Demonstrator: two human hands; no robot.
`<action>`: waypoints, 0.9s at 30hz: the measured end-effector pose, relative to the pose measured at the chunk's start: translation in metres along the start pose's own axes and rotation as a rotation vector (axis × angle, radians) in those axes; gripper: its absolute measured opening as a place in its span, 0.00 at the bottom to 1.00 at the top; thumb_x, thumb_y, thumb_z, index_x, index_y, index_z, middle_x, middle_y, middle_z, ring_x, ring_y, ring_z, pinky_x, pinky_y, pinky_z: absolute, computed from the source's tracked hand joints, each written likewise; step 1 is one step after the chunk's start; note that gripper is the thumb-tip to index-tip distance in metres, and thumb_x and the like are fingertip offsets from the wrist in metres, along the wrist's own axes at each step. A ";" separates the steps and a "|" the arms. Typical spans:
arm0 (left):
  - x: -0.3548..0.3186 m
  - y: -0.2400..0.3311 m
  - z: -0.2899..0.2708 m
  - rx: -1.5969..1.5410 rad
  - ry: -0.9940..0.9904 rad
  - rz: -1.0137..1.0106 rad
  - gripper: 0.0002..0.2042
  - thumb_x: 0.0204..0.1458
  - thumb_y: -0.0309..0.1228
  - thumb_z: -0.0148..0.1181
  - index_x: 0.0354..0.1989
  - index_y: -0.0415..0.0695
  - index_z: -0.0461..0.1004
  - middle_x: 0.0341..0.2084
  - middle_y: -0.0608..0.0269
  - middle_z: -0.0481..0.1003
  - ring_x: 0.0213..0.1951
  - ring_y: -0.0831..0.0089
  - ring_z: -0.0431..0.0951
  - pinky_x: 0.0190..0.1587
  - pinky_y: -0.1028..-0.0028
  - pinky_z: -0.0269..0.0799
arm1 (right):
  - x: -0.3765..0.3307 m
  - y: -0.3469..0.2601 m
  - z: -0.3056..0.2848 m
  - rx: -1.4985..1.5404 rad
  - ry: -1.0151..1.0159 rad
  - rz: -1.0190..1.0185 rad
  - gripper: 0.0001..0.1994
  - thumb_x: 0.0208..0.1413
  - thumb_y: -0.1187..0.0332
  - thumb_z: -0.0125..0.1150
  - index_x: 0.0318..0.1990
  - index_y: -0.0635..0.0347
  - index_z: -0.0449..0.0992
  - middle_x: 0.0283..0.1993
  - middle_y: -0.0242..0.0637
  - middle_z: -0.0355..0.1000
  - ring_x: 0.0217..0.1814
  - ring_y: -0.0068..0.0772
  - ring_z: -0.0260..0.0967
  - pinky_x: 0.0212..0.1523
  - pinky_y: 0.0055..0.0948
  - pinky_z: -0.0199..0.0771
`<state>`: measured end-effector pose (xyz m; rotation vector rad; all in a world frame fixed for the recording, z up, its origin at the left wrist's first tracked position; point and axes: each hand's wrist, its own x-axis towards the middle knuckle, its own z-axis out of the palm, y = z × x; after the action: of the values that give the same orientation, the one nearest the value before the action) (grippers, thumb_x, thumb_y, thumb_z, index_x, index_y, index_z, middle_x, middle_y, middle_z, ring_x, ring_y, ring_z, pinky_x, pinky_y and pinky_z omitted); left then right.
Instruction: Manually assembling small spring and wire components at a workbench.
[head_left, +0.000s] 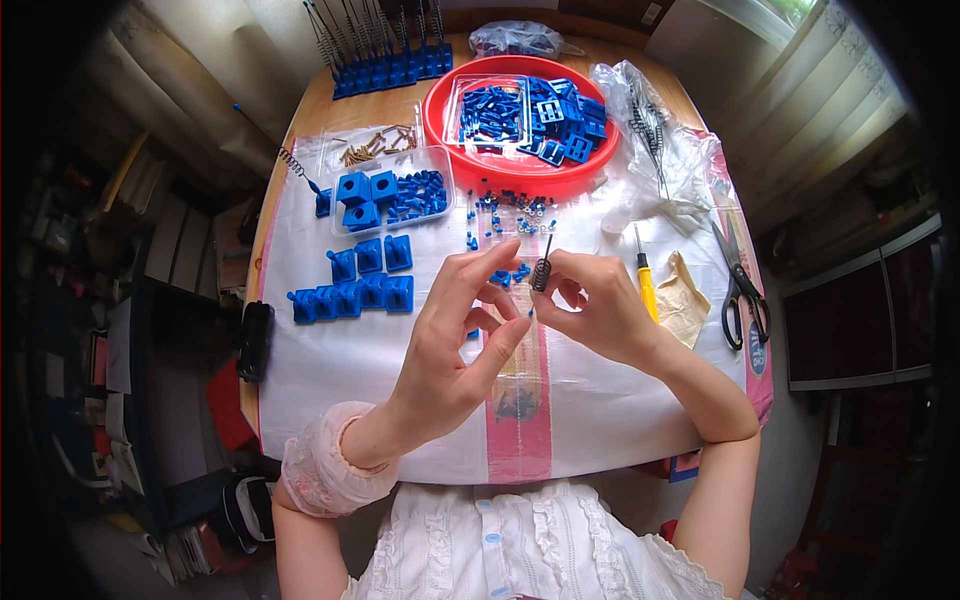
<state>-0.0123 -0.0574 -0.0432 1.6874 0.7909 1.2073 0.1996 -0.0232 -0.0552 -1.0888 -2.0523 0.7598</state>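
Note:
A dark coiled spring [541, 275] with a straight wire end pointing up is pinched between the thumb and fingers of my right hand [598, 300]. My left hand [455, 320] is just left of it, fingers curved and apart, with nothing visible gripped. A tiny blue piece [531, 313] shows beside my left thumb tip, under the spring; whether the thumb touches it I cannot tell. Behind my hands, small blue parts [520, 272] and white rings [530, 215] lie scattered on the white and pink sheet [590, 420].
A red basin [435, 130] with blue parts stands at the back. Left are a clear box [440, 215], brass screws [375, 148] and blue square bases [370, 257]. Right are a yellow screwdriver [646, 285], scissors [740, 285] and bagged springs [650, 135]. Assembled spring stands [390, 70] fill the far left.

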 end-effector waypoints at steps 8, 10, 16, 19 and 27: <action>0.032 -0.004 -0.005 0.074 -0.189 0.033 0.22 0.61 0.19 0.61 0.65 0.37 0.71 0.50 0.58 0.75 0.44 0.77 0.78 0.45 0.79 0.76 | 0.000 0.003 0.001 -0.022 -0.005 -0.052 0.07 0.50 0.75 0.69 0.35 0.64 0.76 0.26 0.37 0.76 0.23 0.30 0.71 0.28 0.29 0.72; 0.036 -0.011 0.004 0.026 -0.075 0.101 0.12 0.59 0.18 0.62 0.51 0.35 0.80 0.41 0.56 0.79 0.38 0.72 0.83 0.38 0.75 0.79 | 0.000 0.002 0.001 -0.002 -0.004 -0.050 0.08 0.50 0.75 0.69 0.38 0.64 0.77 0.26 0.36 0.76 0.23 0.29 0.70 0.28 0.29 0.72; 0.042 -0.020 0.008 0.065 -0.094 0.150 0.08 0.60 0.17 0.61 0.46 0.35 0.82 0.37 0.58 0.80 0.37 0.73 0.83 0.37 0.77 0.79 | 0.000 -0.002 -0.010 0.010 -0.060 -0.009 0.13 0.51 0.74 0.68 0.46 0.61 0.79 0.27 0.36 0.78 0.23 0.30 0.72 0.28 0.30 0.73; 0.041 -0.019 0.009 0.051 -0.090 0.144 0.08 0.59 0.17 0.62 0.45 0.36 0.83 0.38 0.60 0.81 0.36 0.77 0.82 0.36 0.79 0.78 | 0.001 -0.004 -0.022 -0.026 -0.134 0.012 0.13 0.53 0.72 0.70 0.45 0.61 0.79 0.29 0.35 0.78 0.24 0.30 0.72 0.29 0.28 0.72; 0.044 -0.014 0.008 0.104 -0.113 0.160 0.08 0.56 0.17 0.65 0.43 0.36 0.83 0.36 0.59 0.81 0.36 0.73 0.82 0.38 0.77 0.79 | -0.020 0.000 -0.140 -0.439 0.064 0.382 0.05 0.57 0.75 0.68 0.37 0.70 0.82 0.31 0.40 0.79 0.33 0.27 0.76 0.37 0.27 0.75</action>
<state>0.0093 -0.0159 -0.0403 1.9169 0.6705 1.1832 0.3183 -0.0161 0.0223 -1.7616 -2.0311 0.4458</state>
